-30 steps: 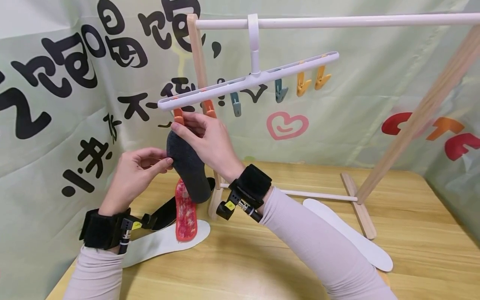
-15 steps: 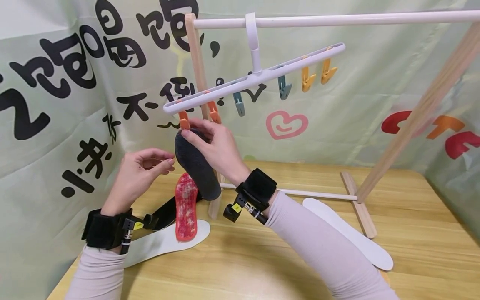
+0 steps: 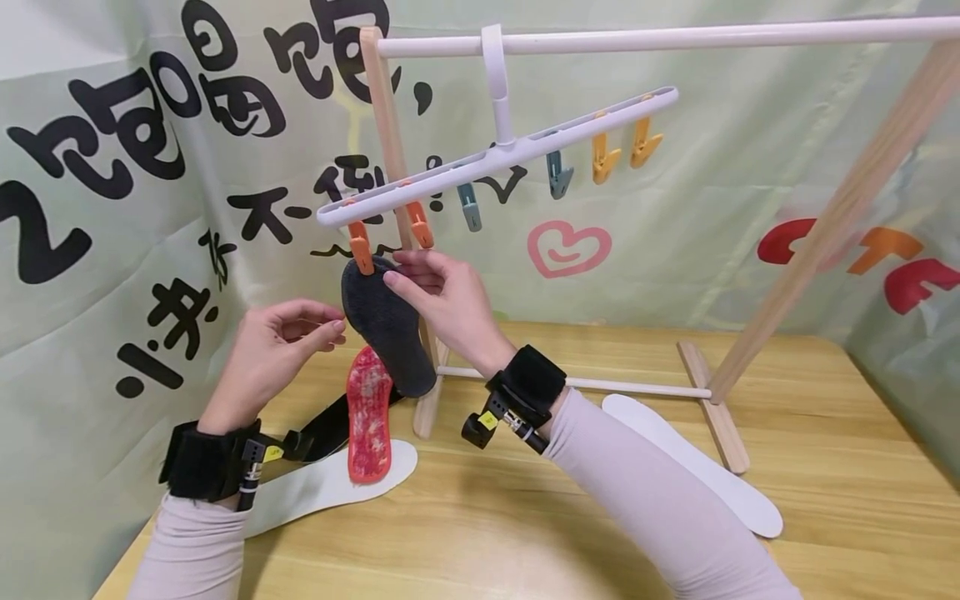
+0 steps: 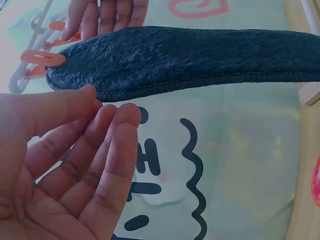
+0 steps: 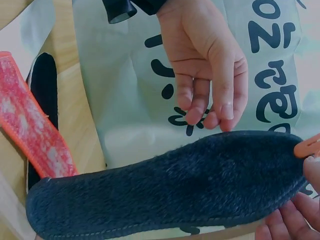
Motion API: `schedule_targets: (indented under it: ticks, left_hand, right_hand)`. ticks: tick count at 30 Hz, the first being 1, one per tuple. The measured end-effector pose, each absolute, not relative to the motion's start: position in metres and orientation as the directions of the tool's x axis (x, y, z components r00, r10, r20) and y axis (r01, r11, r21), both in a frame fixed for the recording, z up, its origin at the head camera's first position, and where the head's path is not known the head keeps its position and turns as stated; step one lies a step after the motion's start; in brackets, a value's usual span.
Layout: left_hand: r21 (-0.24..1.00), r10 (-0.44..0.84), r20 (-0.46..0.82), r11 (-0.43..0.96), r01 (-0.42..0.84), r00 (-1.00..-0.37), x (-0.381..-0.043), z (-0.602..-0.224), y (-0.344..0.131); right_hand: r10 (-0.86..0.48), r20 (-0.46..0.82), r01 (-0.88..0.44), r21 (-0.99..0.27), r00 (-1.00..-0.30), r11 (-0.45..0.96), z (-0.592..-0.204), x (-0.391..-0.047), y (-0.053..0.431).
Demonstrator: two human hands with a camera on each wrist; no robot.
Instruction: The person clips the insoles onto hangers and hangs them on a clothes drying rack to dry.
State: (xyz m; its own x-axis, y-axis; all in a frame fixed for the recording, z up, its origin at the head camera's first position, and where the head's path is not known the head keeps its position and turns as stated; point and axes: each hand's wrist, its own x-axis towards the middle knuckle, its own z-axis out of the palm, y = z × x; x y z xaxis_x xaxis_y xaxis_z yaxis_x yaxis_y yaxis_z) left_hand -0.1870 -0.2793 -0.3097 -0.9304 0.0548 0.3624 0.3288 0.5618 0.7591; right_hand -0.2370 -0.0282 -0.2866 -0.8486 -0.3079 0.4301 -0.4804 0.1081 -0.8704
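At left-centre of the head view, the dark insole hangs below the hanger, its top apparently held by the end orange clip. The right hand straddles its upper edge; whether it pinches cannot be told. The left hand, fingers loosely bent, holds nothing. Unclipped: red insole, lower left-centre; white insole, lower right.
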Motion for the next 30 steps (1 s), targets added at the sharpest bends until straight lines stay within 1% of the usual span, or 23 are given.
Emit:
schedule_targets:
  ticks: [8, 16, 24, 30]
  left_hand:
    - [0.75, 0.059, 0.34, 0.585, 0.308, -0.939, -0.186, -0.31, -0.279]
    - [0.737, 0.062, 0.33, 0.607, 0.298, -0.942, -0.186, -0.314, -0.279]
    - [0.722, 0.064, 0.31, 0.634, 0.279, -0.949, -0.185, -0.321, -0.281]
    - [0.693, 0.073, 0.3, 0.669, 0.27, -0.951, -0.183, -0.325, -0.287]
  right_hand:
    - [-0.276, 0.442, -0.488, -0.863, -0.854, 0.128, -0.3, -0.24, -0.017]
    - [-0.254, 0.416, -0.459, -0.876, -0.873, 0.146, -0.311, -0.241, -0.009]
    - [-0.306, 0.398, -0.463, -0.867, -0.865, 0.183, -0.322, -0.236, -0.008]
    - [-0.372, 0.373, -0.469, -0.858, -0.85, 0.21, -0.33, -0.233, -0.009]
